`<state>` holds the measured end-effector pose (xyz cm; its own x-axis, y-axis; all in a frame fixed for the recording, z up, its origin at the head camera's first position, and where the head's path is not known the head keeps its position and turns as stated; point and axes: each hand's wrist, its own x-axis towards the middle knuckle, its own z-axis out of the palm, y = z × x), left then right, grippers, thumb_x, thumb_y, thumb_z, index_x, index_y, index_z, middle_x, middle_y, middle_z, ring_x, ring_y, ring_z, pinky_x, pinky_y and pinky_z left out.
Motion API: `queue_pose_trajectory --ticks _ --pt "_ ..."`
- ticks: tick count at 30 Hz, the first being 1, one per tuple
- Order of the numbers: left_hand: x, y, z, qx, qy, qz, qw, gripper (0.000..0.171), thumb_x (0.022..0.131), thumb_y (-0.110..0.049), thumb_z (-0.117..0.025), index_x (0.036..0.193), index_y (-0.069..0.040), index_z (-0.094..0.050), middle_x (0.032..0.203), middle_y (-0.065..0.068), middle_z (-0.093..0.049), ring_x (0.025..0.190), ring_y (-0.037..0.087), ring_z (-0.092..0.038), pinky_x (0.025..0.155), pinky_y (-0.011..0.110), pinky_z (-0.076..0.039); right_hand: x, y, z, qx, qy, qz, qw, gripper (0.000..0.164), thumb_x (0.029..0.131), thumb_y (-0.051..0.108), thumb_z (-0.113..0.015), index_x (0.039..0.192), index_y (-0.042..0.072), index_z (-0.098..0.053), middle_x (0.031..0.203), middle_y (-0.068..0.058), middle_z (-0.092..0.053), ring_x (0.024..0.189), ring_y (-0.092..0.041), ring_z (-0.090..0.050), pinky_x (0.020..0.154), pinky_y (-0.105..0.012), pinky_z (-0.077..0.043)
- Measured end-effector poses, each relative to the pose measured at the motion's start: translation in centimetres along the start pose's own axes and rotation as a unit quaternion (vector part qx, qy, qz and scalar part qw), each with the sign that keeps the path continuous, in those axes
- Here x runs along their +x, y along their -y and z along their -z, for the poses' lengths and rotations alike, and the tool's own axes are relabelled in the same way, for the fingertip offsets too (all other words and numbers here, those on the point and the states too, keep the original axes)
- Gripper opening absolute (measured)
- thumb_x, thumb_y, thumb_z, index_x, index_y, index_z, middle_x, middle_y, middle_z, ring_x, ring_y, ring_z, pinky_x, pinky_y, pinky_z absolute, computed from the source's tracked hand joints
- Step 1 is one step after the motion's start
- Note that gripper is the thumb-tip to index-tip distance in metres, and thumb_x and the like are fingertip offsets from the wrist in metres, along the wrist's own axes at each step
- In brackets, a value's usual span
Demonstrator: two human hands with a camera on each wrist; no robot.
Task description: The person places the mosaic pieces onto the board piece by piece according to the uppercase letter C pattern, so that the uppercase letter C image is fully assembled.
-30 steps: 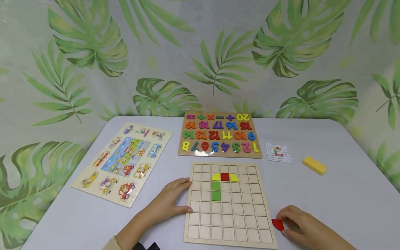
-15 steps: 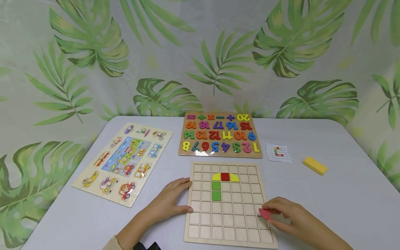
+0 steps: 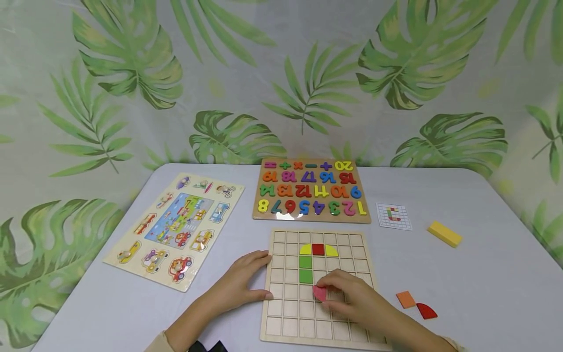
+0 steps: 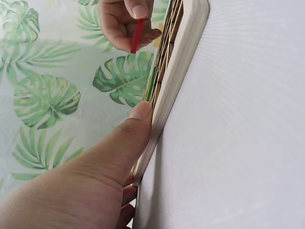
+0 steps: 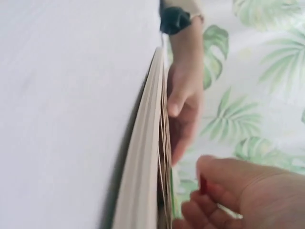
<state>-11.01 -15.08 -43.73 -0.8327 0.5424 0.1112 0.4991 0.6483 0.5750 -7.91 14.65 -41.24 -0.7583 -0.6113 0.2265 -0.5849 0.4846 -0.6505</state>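
My right hand [image 3: 347, 298] pinches a red quarter-circle tile [image 3: 319, 293] between thumb and fingers, above the wooden grid board [image 3: 285, 310]. In the left wrist view this red tile [image 4: 137, 36] is held on edge, clear of the board. On the board, two green square tiles [image 3: 305, 269] stand in a column. Above them runs a row with a red square tile [image 3: 318, 249] between two yellow quarter-circle tiles [image 3: 332, 251]. My left hand [image 3: 241, 279] rests at the board's left edge, thumb and fingers spread along it.
An orange square tile [image 3: 405, 299] and another red quarter-circle tile [image 3: 426, 311] lie right of the board. Behind are a pattern card [image 3: 393, 216], a yellow block [image 3: 444, 233] and a number puzzle [image 3: 311, 190]. A vehicle puzzle [image 3: 173, 230] lies at left.
My right hand has carried the red quarter-circle tile from the table at the right, leftward over the board to just below the green squares. My left hand has stayed in place.
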Motion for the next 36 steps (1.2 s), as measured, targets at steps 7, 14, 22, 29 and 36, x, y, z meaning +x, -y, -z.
queue_pose_trajectory --ticks 7,14,22,29,36 --pt "0.0 -0.1 0.1 0.004 0.004 0.002 1.0000 0.082 0.072 -0.056 -0.063 0.134 -0.008 -0.042 0.139 0.004 -0.036 0.128 0.024 -0.028 0.102 0.043 -0.024 1.2 -0.1 -1.6 -0.005 0.008 -0.025 1.000 0.027 0.084 0.029 -0.064 0.108 0.019 -0.060 0.103 0.015 -0.052 0.091 -0.005 -0.049 0.079 -0.023 -0.045" --pt "0.1 -0.1 0.1 0.004 0.010 0.007 0.9999 0.082 0.071 -0.056 -0.064 0.135 -0.009 -0.042 0.139 0.003 -0.035 0.128 0.023 -0.027 0.103 0.042 -0.024 1.8 0.0 -2.1 -0.026 0.001 -0.016 1.000 0.028 0.082 0.031 -0.066 0.107 0.019 -0.060 0.100 0.015 -0.052 0.090 -0.004 -0.049 0.079 -0.026 -0.044" --pt "0.0 -0.1 0.3 0.010 0.013 0.014 0.9998 0.082 0.072 -0.056 -0.064 0.135 -0.009 -0.041 0.139 0.003 -0.035 0.128 0.023 -0.027 0.103 0.042 -0.023 2.3 0.3 -2.6 -0.049 -0.016 -0.021 0.998 0.020 0.080 0.025 -0.068 0.099 0.021 -0.062 0.097 0.017 -0.052 0.091 -0.003 -0.050 0.080 -0.028 -0.045" --pt "0.0 -0.2 0.2 0.005 0.013 0.013 0.9998 0.082 0.072 -0.056 -0.064 0.135 -0.009 -0.041 0.139 0.003 -0.035 0.128 0.023 -0.027 0.103 0.042 -0.023 2.3 0.6 -2.6 -0.049 -0.010 -0.059 0.997 0.019 0.079 0.022 -0.069 0.096 0.020 -0.061 0.096 0.016 -0.050 0.092 -0.004 -0.050 0.083 -0.030 -0.044" --pt "0.0 0.0 0.0 0.003 0.001 0.001 1.0000 0.082 0.072 -0.056 -0.064 0.133 -0.007 -0.043 0.138 0.006 -0.036 0.127 0.026 -0.029 0.102 0.045 -0.024 1.7 0.7 -1.1 -0.003 0.026 -0.092 0.995 0.032 0.082 0.032 -0.066 0.110 0.019 -0.057 0.108 0.014 -0.048 0.093 -0.007 -0.047 0.082 -0.027 -0.043"
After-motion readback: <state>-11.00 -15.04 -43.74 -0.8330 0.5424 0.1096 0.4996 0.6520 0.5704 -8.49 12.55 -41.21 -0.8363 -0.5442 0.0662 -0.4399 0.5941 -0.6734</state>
